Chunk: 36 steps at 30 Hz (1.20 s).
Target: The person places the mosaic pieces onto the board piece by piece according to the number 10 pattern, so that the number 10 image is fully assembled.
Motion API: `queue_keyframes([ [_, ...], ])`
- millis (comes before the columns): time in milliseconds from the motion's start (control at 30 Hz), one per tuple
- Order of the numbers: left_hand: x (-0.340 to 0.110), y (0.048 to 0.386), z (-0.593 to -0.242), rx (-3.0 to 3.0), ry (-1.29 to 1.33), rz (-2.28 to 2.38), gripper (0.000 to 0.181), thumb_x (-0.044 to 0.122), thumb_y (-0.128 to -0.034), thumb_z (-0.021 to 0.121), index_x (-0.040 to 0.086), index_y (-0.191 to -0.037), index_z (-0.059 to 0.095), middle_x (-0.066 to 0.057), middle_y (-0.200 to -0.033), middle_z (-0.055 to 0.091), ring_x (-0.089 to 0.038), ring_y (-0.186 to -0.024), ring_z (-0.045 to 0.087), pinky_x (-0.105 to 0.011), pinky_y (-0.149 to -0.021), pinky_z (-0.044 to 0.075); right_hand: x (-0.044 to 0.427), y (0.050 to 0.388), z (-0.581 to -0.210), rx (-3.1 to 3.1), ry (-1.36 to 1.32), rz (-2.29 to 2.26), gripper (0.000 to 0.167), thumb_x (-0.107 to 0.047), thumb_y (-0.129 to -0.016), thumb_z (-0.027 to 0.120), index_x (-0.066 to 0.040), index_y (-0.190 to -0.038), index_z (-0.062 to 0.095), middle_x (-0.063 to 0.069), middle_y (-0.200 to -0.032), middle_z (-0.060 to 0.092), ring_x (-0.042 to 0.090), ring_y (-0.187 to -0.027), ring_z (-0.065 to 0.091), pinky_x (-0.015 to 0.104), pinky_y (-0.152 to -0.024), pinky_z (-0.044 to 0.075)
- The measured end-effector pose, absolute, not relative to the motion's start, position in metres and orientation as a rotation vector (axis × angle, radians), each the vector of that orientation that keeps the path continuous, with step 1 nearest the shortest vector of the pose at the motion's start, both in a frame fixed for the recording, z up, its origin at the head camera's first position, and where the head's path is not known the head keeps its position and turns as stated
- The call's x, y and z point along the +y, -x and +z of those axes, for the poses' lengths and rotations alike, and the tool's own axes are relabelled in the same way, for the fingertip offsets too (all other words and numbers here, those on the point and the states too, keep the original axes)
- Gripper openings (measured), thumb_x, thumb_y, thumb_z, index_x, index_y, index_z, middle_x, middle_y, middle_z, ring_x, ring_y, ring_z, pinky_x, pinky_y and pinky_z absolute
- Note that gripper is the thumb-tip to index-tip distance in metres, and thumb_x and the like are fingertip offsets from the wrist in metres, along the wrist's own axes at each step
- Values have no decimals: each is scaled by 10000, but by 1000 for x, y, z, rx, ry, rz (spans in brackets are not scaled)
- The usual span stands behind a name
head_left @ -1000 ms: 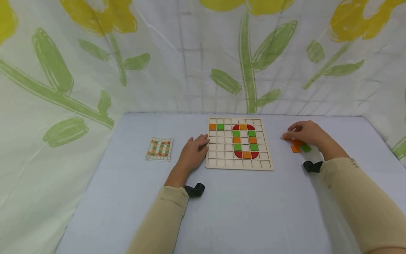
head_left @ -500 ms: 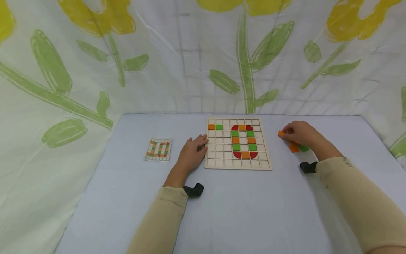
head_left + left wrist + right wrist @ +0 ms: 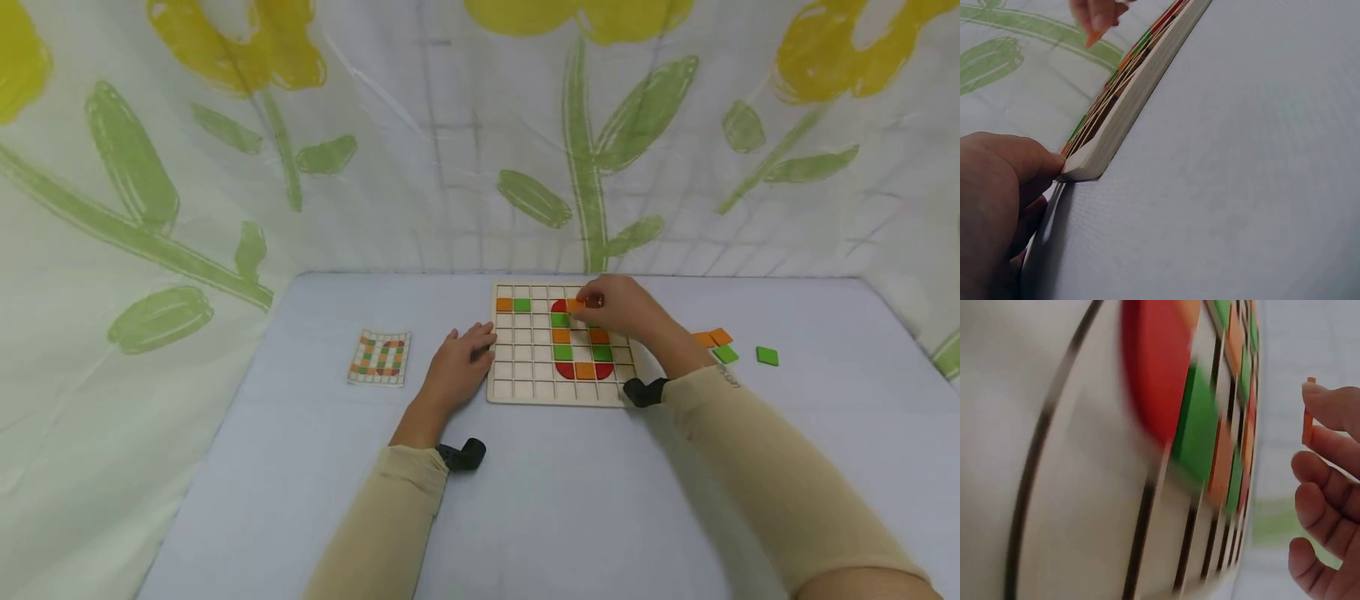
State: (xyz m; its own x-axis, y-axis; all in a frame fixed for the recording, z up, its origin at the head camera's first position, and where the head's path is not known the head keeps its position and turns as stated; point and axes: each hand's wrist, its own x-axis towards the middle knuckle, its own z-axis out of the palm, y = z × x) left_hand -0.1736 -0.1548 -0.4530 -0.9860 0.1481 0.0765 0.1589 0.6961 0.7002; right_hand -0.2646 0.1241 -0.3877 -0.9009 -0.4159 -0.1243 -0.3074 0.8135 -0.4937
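Observation:
A light wooden grid board [image 3: 522,389] lies on the table with red, green and orange tiles forming a closed ring on its right half. One orange tile [image 3: 505,305] and one green tile [image 3: 522,305] sit in its upper left squares. My left hand [image 3: 455,367] rests against the board's left edge, fingers relaxed, the thumb [image 3: 1041,159] touching near a corner in the left wrist view. My right hand [image 3: 626,308] is above the ring's top, pinching a square orange tile [image 3: 1309,415] between thumb and finger. It hides part of the ring in the head view.
A small pattern card [image 3: 379,358] lies left of the board. To the right, orange tiles [image 3: 712,337] lie near a green tile [image 3: 725,354], with another green tile [image 3: 767,356] farther right. A flowered curtain [image 3: 375,208] stands behind the table [image 3: 540,500].
My right hand has picked an orange tile from the loose pile and carried it left, over the board. The left hand stays at the board's edge.

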Motion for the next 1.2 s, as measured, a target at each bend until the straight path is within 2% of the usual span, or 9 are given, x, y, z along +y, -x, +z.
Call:
queue_keyframes([
  [133,-155,173,-455,-2872,263,-1217,354,194,-982,600,109,-1324,632,43,-1484,494,-140,-1418,404,-349,-1260,137,85,263,-385,2713,628,-697,341,-303,-906,709,-86,-1169,702,86,-1070,684,237,-917,599,407,-821,539],
  [300,-155,174,-458,-2878,272,-1212,357,209,-984,598,121,-1328,632,53,-1485,493,-128,-1418,400,-349,-1259,140,55,261,-388,2711,623,-608,324,-322,-900,712,-113,-1149,708,53,-1017,684,204,-819,591,350,-734,520],
  [367,-155,173,-458,-2871,285,-1213,356,205,-982,598,113,-1324,634,39,-1482,499,-140,-1417,405,-363,-1259,146,49,262,-390,2721,590,-574,328,-329,-892,721,-116,-1140,710,51,-1033,696,206,-834,604,349,-744,527],
  [600,-153,173,-455,-2867,296,-1212,354,199,-983,595,101,-1321,635,24,-1480,504,-155,-1418,408,-376,-1258,153,40,265,-397,2731,501,-513,338,-320,-884,715,-101,-1142,705,79,-1170,690,246,-968,631,403,-844,551],
  [867,-154,172,-452,-2870,294,-1207,355,194,-980,594,86,-1316,636,8,-1481,503,-171,-1417,412,-392,-1258,155,36,265,-400,2730,502,-542,309,-286,-884,723,-104,-1134,718,69,-1174,693,249,-991,635,412,-884,550],
  [1200,-156,175,-454,-2878,311,-1155,367,210,-988,589,89,-1333,624,13,-1486,498,-166,-1421,405,-399,-1256,163,34,261,-397,2725,485,-595,270,-277,-890,723,-123,-1111,718,61,-1167,679,239,-982,626,402,-870,545],
])
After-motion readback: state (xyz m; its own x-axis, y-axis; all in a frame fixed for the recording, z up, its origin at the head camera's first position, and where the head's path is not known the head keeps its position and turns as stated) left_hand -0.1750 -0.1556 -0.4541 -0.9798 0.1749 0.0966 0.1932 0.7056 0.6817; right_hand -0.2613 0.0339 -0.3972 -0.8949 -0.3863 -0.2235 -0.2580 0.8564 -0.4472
